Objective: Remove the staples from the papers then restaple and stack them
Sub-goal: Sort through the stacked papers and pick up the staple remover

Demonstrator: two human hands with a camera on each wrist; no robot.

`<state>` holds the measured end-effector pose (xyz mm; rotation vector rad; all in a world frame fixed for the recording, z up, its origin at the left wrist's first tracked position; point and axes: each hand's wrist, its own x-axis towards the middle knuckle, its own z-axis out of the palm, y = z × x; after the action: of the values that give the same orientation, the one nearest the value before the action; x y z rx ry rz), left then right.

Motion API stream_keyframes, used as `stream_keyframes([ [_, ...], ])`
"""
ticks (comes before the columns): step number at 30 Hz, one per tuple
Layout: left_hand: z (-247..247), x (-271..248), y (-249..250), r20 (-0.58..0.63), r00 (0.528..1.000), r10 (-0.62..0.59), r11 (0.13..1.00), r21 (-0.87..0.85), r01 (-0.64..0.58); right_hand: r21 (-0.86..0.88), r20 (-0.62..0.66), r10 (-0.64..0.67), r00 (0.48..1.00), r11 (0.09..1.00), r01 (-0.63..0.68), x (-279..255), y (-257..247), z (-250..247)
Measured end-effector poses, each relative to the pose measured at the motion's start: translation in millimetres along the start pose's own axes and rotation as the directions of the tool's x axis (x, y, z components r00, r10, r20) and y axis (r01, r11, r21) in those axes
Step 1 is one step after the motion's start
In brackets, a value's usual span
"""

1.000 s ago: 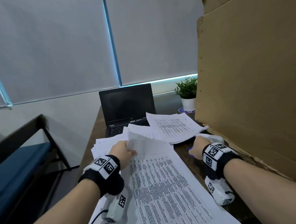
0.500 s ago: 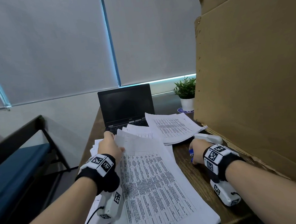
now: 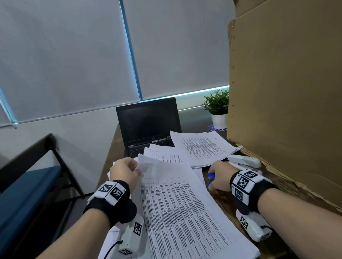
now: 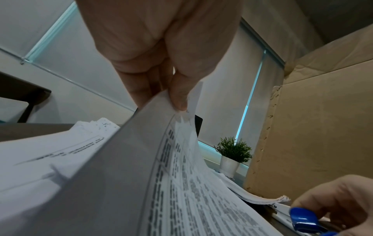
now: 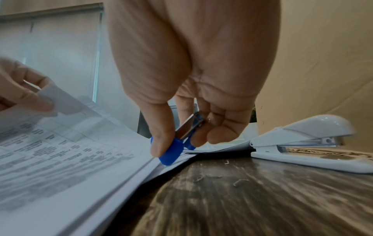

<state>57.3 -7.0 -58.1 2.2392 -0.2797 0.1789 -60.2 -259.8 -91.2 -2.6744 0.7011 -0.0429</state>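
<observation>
Papers (image 3: 183,214) lie in a loose spread down the middle of the bench (image 3: 226,204), and the top set is the one in hand. The left hand (image 3: 124,172) pinches its far corner between thumb and fingertips (image 4: 178,99) and holds that corner curled up off the pile. The right hand (image 3: 219,176) rests on the bench just beside the sheets' right edge, thumb and fingers closed round a blue staple remover (image 5: 171,148) whose metal part points into the palm. Just beyond it lies a white stapler (image 5: 302,143), untouched, against the foot of a big cardboard sheet (image 3: 294,101). A few bent bits of wire that look like pulled staples (image 5: 240,182) sit on the bare wood near the remover.

By my reading, some staples are already out, and the neat set (image 3: 203,147) further back by the laptop (image 3: 148,124) may be finished work, though no staple can be made out on it. The top set seems about to have its staple pulled; restapling and stacking are still ahead, with more sheets underneath.

Against half a second ago, the left hand has gone from lying flatter on the sheet's top-left edge to lifting and curling the corner. A second ago it also pinched a raised corner. The right hand has stayed in place with the remover throughout.
</observation>
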Motion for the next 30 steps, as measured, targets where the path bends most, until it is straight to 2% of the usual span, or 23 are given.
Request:
stream_keyframes([
  [6, -4.7, -3.5, -1.4, 0.004, 1.000, 0.008, 0.996, -0.084, -0.007, 0.059, -0.051, -0.085, 0.995, 0.994, 0.088, -0.7, -15.3, 2.9],
  [9, -6.4, -2.5, -0.6, 0.065, 0.997, 0.045, 0.982, -0.188, -0.032, 0.097, -0.125, -0.166, 0.978, 0.979, 0.179, -5.9, -29.5, 0.9],
  [13, -10.5, -10.0, 9.3, 0.164, 0.986, 0.039, 0.897, -0.440, 0.037, 0.111, -0.252, -0.354, 0.901, 0.914, 0.390, -19.0, -57.2, -6.5],
  [17, -15.1, -17.3, 18.9, 0.301, 0.951, 0.075, 0.838, -0.536, 0.103, 0.071, -0.345, -0.470, 0.813, 0.850, 0.522, -30.7, -86.9, -11.4],
  [21, -19.6, -26.0, 26.1, 0.418, 0.900, 0.122, 0.823, -0.550, 0.144, -0.017, -0.364, -0.520, 0.773, 0.833, 0.553, -36.0, -108.0, -12.1],
  [30, -21.0, -32.5, 30.7, 0.398, 0.911, 0.110, 0.844, -0.521, 0.125, -0.088, -0.386, -0.521, 0.761, 0.842, 0.532, -40.6, -116.7, -6.5],
])
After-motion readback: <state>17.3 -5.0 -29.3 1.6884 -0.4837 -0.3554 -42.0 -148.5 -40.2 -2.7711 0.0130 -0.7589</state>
